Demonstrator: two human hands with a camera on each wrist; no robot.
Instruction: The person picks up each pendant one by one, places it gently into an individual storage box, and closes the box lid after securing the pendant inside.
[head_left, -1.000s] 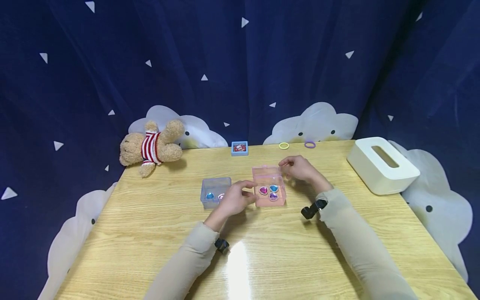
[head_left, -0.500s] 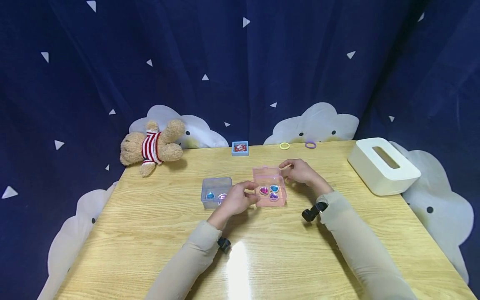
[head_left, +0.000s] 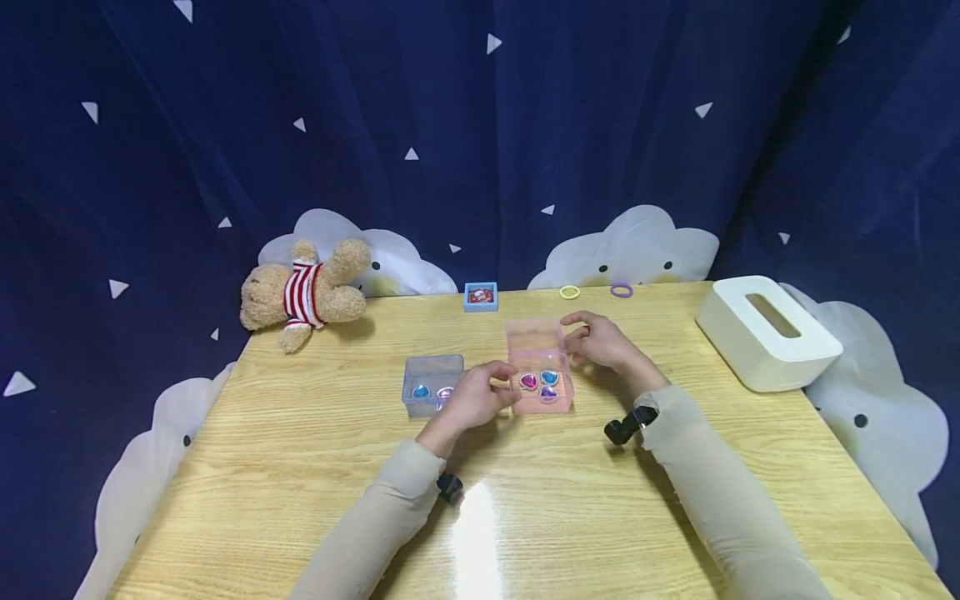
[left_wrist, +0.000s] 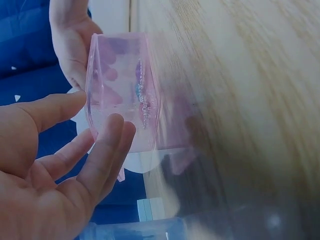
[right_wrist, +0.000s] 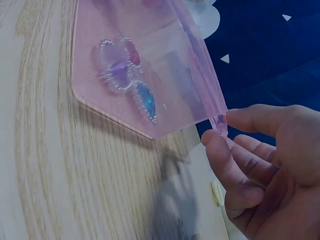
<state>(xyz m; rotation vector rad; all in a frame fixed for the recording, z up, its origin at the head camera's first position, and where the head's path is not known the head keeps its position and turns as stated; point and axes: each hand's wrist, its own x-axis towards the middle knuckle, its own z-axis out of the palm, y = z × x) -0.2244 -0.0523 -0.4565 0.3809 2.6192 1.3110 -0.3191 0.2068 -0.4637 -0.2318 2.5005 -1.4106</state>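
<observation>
In the head view, a clear pink plastic box [head_left: 542,407] stands on the table with its hinged lid [head_left: 534,335] raised at the back. Inside lie a pink jewel [head_left: 528,381], a blue jewel [head_left: 550,377] and a purple jewel [head_left: 548,394], all with beaded silvery rims. My right hand [head_left: 603,342] pinches the lid's right edge between thumb and fingers, as the right wrist view shows. My left hand [left_wrist: 60,165] has its fingers fairly straight against the box's left side, thumb near the rim. It partly covers a clear bluish box [head_left: 432,364] containing a blue jewel [head_left: 421,391] and a pale purple one.
Along the table's back edge are a small blue framed box [head_left: 480,297], a yellow ring [head_left: 569,292] and a purple ring [head_left: 622,289]. A teddy bear [head_left: 303,293] lies back left. A white tissue box [head_left: 750,354] stands at the right edge.
The pink box's lid has swung up at the back with my right hand, which has risen slightly. My left hand has shifted a little right, against the box.
</observation>
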